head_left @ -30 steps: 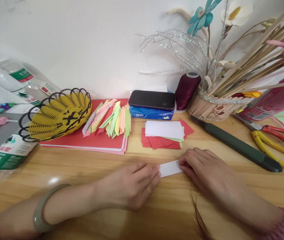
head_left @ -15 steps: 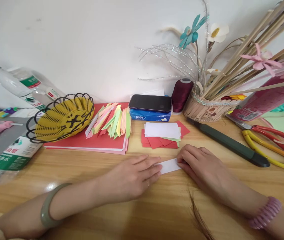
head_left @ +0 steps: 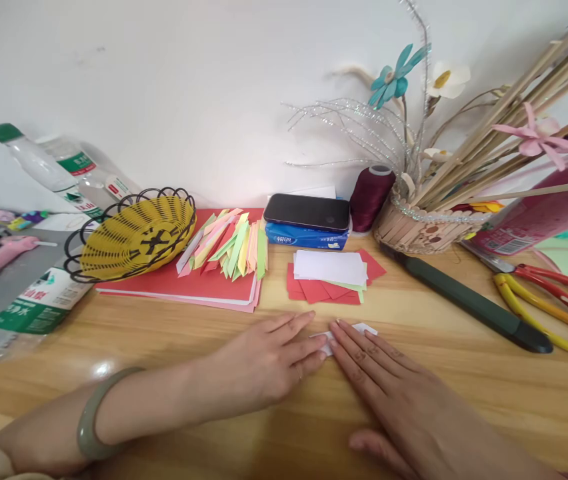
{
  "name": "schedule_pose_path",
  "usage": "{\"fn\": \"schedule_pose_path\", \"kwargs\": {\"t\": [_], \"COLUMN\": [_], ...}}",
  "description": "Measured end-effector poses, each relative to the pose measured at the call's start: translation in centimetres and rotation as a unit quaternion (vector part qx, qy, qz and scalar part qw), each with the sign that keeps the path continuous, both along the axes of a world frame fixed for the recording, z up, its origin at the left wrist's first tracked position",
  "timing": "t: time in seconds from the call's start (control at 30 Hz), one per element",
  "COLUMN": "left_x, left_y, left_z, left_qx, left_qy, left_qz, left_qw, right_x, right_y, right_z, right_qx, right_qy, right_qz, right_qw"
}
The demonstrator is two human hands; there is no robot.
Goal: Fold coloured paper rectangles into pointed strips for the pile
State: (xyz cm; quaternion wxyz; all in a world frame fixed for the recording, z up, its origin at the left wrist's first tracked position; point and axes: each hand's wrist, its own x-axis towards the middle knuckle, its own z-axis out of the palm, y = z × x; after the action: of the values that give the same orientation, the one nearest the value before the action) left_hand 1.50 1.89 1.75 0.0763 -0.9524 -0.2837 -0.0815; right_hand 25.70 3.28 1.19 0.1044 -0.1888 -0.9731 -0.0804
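Observation:
A narrow white paper strip (head_left: 365, 329) lies on the wooden table, mostly covered by my hands. My right hand (head_left: 389, 370) is spread flat over the strip's middle, fingers stretched out and thumb apart on the table. From the left, my left hand (head_left: 274, 357) rests its extended fingertips on the strip's left end. The folded state of the strip under my fingers is hidden. Just behind it lies a stack of white paper pieces (head_left: 330, 266) on top of red paper pieces (head_left: 298, 288), with a light green edge showing.
Folded colored paper strips (head_left: 237, 247) lie on red sheets (head_left: 164, 292) beside a yellow basket (head_left: 134, 233). A phone (head_left: 308, 211) rests on a blue tissue pack (head_left: 304, 236). Right are a maroon thread spool (head_left: 371, 197), a dark green tool (head_left: 469, 300) and yellow-red-handled scissors (head_left: 539, 313).
My right hand has gone from pinching the strip's right end to lying flat across it. My left hand stays at the left end. The view has shifted slightly.

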Motion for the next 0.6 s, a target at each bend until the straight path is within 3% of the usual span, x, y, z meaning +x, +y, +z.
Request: {"fn": "schedule_pose_path", "kwargs": {"t": [0.37,0.6], "left_x": [-1.7,-0.9], "left_y": [2.0,1.2], "left_z": [0.1,-0.1], "left_qx": [-0.124,-0.009], "left_qy": [-0.097,-0.093], "left_qz": [-0.043,-0.047], "left_qw": [0.987,0.994], "right_x": [0.4,0.0], "right_y": [0.6,0.7], "right_z": [-1.0,-1.2], "right_qx": [0.013,0.026], "right_qy": [-0.01,-0.015], "right_qz": [0.019,0.017], "right_qw": [1.0,0.999]}}
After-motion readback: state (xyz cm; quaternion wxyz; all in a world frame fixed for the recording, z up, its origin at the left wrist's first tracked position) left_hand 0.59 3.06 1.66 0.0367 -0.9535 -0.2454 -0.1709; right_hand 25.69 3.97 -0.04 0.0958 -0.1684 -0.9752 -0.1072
